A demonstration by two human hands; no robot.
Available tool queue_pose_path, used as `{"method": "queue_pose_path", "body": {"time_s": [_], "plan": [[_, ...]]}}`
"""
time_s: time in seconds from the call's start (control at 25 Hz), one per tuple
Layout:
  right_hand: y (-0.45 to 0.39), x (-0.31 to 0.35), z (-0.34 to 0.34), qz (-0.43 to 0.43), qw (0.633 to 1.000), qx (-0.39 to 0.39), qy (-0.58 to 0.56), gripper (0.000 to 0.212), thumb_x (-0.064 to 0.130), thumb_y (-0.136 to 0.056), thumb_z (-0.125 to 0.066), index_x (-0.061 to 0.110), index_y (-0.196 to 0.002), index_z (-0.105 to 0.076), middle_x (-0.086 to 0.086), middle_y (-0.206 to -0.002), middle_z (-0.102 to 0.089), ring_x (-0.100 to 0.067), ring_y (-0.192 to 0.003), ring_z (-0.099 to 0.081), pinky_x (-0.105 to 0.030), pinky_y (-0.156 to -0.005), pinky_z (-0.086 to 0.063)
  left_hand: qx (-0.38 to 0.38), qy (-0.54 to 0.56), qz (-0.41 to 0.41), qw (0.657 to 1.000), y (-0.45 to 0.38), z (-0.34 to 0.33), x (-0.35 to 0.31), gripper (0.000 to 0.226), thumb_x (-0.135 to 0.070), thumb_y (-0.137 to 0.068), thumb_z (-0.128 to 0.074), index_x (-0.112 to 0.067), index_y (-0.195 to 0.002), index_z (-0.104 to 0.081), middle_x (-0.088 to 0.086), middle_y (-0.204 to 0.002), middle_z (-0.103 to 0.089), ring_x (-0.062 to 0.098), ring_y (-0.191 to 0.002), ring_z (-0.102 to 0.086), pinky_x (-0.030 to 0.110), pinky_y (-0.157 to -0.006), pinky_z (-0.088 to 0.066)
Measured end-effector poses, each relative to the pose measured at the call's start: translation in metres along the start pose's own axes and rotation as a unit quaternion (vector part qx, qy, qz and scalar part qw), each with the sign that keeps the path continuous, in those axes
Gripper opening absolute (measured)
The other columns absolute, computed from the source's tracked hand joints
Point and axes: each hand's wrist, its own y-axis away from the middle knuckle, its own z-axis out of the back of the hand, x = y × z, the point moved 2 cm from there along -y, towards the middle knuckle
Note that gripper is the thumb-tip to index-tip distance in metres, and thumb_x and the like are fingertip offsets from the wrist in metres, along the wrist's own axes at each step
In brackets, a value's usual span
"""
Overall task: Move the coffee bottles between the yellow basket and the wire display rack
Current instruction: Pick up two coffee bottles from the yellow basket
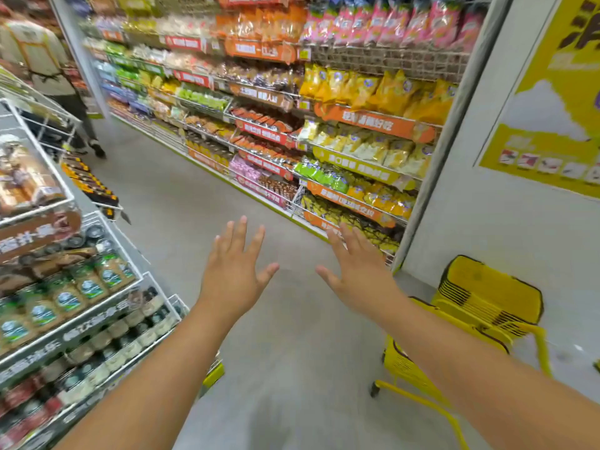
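Store aisle seen from the head camera. The wire display rack (139, 280) stands at the left edge, white-wired and tiered, its shelves sloping down toward the aisle. The lower tiers carry rows of coffee bottles (130, 336), small and upright, packed side by side with pale bodies and dark caps; the blur leaves their labels unreadable. The tier above holds green-labelled bottles (87, 284), and the lowest visible tier holds dark bottles with red labels (22, 397).

The yellow basket (406, 362) sits at the lower right on a yellow wheeled frame, largely hidden behind the right forearm; its contents cannot be made out. Just behind it, against the white wall, stands a stack of yellow baskets (487, 293).

Both arms reach forward over the grey floor (181, 203). The left hand (232, 274) is spread flat, palm down, fingers straight and apart, thumb out to the side; it holds and touches nothing. The right hand (357, 271) mirrors it, fingers extended and slightly splayed, likewise holding nothing. The two hands lie near each other, thumbs pointing inward with a gap between, midway between rack and basket.

Snack shelves (341, 131) filled with coloured bags line the far side of the aisle. A yellow poster (552, 125) hangs on the wall at right.
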Motion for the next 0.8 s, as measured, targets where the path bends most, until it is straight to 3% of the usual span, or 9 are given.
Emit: {"method": "queue_pose_path", "body": {"time_s": [0.12, 0.24, 0.4, 0.52, 0.6, 0.72, 0.8], "plan": [[0.035, -0.077, 0.008, -0.053, 0.999, -0.005, 0.002, 0.081, 0.067, -0.100, -0.035, 0.026, -0.165, -0.009, -0.006, -0.173, -0.005, -0.029, -0.159, -0.004, -0.043, -0.128, -0.010, 0.013, 0.016, -0.065, 0.998, -0.014, -0.015, -0.079, 0.081, -0.067, -0.091, -0.029, -0.017, -0.153, -0.044, 0.019, -0.162, -0.032, 0.040, -0.149, -0.030, 0.054, -0.118, -0.030], [0.072, -0.155, 0.015, -0.102, 0.995, -0.005, 0.000, 0.081, 0.066, -0.100, -0.036, 0.024, -0.164, -0.011, -0.007, -0.172, -0.007, -0.029, -0.158, -0.007, -0.040, -0.127, -0.010, 0.019, 0.028, -0.122, 0.992, -0.031, -0.030, -0.164, 0.081, -0.068, -0.091, -0.028, -0.017, -0.153, -0.042, 0.019, -0.161, -0.034, 0.040, -0.148, -0.033, 0.054, -0.116, -0.034], [0.132, -0.267, 0.016, -0.140, 0.990, -0.025, -0.008, 0.085, 0.069, -0.095, -0.027, 0.014, -0.160, -0.031, -0.013, -0.167, -0.028, -0.033, -0.154, -0.028, -0.041, -0.125, -0.018, 0.037, 0.053, -0.179, 0.982, -0.047, -0.063, -0.287, 0.080, -0.067, -0.092, -0.029, -0.016, -0.152, -0.044, 0.019, -0.161, -0.034, 0.039, -0.148, -0.033, 0.056, -0.115, -0.037], [0.172, -0.351, 0.014, -0.161, 0.986, -0.002, -0.040, 0.079, 0.064, -0.101, -0.035, 0.016, -0.163, -0.023, -0.004, -0.171, -0.016, -0.026, -0.158, -0.014, -0.030, -0.122, -0.006, 0.049, 0.076, -0.213, 0.973, -0.052, -0.091, -0.377, 0.080, -0.068, -0.092, -0.029, -0.016, -0.151, -0.046, 0.018, -0.161, -0.034, 0.038, -0.148, -0.032, 0.053, -0.116, -0.036], [0.195, -0.405, 0.003, -0.160, 0.985, 0.004, -0.068, 0.084, 0.069, -0.097, -0.029, 0.017, -0.163, -0.024, -0.003, -0.171, -0.016, -0.025, -0.159, -0.012, -0.029, -0.121, -0.004, 0.067, 0.089, -0.227, 0.967, -0.055, -0.113, -0.437, 0.080, -0.068, -0.092, -0.030, -0.015, -0.149, -0.049, 0.019, -0.159, -0.038, 0.039, -0.145, -0.038, 0.053, -0.112, -0.039], [0.219, -0.465, -0.022, -0.163, 0.982, 0.049, -0.084, 0.094, 0.078, -0.093, -0.017, 0.013, -0.160, -0.033, -0.006, -0.168, -0.026, -0.028, -0.156, -0.022, -0.039, -0.124, -0.017, 0.123, 0.097, -0.235, 0.959, -0.054, -0.145, -0.502, 0.079, -0.068, -0.092, -0.032, -0.014, -0.147, -0.052, 0.020, -0.155, -0.044, 0.039, -0.140, -0.046, 0.052, -0.108, -0.044], [0.228, -0.493, -0.042, -0.180, 0.973, 0.095, -0.109, 0.089, 0.073, -0.096, -0.026, 0.011, -0.157, -0.038, -0.010, -0.165, -0.034, -0.030, -0.153, -0.031, -0.046, -0.122, -0.029, 0.157, 0.106, -0.245, 0.951, -0.054, -0.173, -0.535, 0.080, -0.070, -0.092, -0.029, -0.016, -0.147, -0.050, 0.018, -0.155, -0.044, 0.039, -0.140, -0.046, 0.052, -0.108, -0.044]]}}
